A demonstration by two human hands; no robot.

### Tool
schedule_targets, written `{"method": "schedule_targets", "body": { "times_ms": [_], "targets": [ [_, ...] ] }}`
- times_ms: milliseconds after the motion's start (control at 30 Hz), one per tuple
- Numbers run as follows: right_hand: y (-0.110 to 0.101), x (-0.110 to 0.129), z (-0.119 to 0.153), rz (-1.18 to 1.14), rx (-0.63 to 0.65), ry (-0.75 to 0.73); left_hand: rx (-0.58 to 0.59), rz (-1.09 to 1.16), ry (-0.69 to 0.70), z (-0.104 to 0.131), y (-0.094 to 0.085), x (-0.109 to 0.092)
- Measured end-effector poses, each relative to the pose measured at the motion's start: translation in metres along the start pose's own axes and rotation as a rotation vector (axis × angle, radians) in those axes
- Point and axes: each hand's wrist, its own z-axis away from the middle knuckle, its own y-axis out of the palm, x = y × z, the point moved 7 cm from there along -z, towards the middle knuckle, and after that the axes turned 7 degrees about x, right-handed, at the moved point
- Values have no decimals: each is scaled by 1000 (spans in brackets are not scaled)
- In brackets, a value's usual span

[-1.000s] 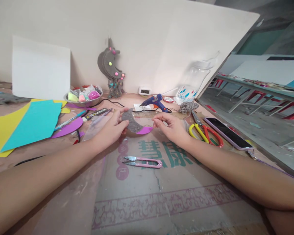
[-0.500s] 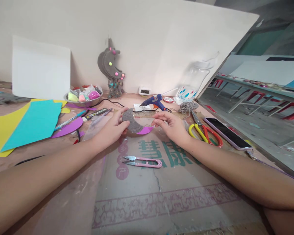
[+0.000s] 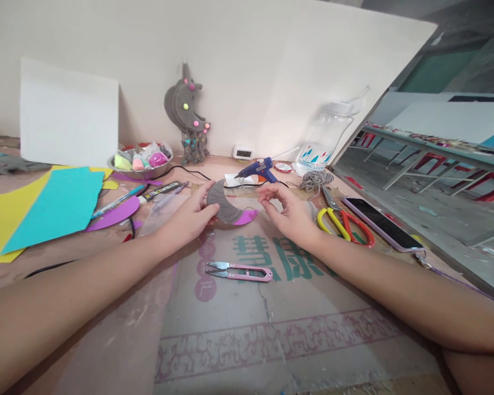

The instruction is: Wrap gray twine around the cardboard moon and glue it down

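Note:
My left hand point(image 3: 195, 211) grips a crescent-shaped piece point(image 3: 223, 204) by its left side, thumb in front. Grey yarn is wound tightly over most of the piece, while its purple tip point(image 3: 246, 217) on the right stays bare. Just right of that tip, my right hand point(image 3: 286, 211) is raised with curled fingers, thumb close to the fingertips on a thin grey strand that is hardly visible. Below both hands lie pink thread snips point(image 3: 239, 272), blades pointing left. A bundle of grey yarn point(image 3: 316, 180) rests behind my right hand.
A blue glue gun point(image 3: 257, 169) stands behind the crescent. To the right are scissors point(image 3: 346, 222), a phone point(image 3: 382, 224) and a clear bottle point(image 3: 325, 137). At left lie coloured sheets point(image 3: 57, 206) and a metal bowl point(image 3: 142, 173). A decorated grey moon point(image 3: 185, 107) hangs behind.
My right hand has lifted slightly away from the purple tip, its fingers a little higher. The crescent has shifted slightly in my left hand's hold.

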Motion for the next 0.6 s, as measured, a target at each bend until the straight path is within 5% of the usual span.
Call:
{"method": "schedule_targets", "body": {
  "times_ms": [600],
  "targets": [
    [1,7,0,52,37,-43,28,31,31,-2,2,1]
  ]
}}
